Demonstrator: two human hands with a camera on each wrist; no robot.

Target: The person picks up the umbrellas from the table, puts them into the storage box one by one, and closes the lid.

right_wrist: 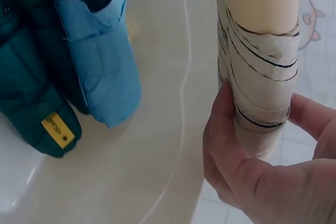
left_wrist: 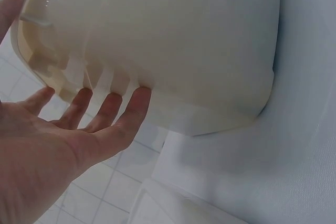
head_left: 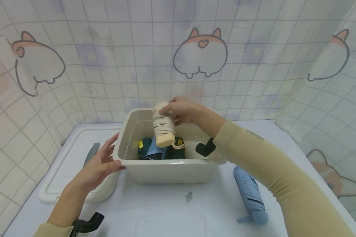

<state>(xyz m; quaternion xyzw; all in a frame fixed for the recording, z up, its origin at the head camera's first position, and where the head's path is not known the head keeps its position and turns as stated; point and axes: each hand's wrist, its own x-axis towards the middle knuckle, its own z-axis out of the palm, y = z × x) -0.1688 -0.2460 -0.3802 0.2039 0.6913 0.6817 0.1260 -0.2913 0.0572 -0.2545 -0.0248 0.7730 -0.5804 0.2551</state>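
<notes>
My right hand [head_left: 182, 110] grips a folded cream umbrella [head_left: 164, 126] over the bin, its pale handle end tilted down toward me with a cord loop hanging off. In the right wrist view, fingers and thumb wrap the far end of its wound fabric. The off-white plastic bin [head_left: 169, 171] contains a blue folded umbrella [right_wrist: 100, 51] between dark green bundles [right_wrist: 37, 72] with yellow tags. At the bin's left front corner, my left hand [head_left: 96, 168] touches the outside with spread fingers. Its fingertips rest on the wall below the rim in the left wrist view.
Right of the bin, another blue folded umbrella [head_left: 250, 196] lies on the white tabletop [head_left: 166, 210]. A white lid [head_left: 74, 158] lies at the left, with a grey handle [head_left: 91, 154] showing behind my left hand. A tiled-print curtain [head_left: 154, 65] hangs behind.
</notes>
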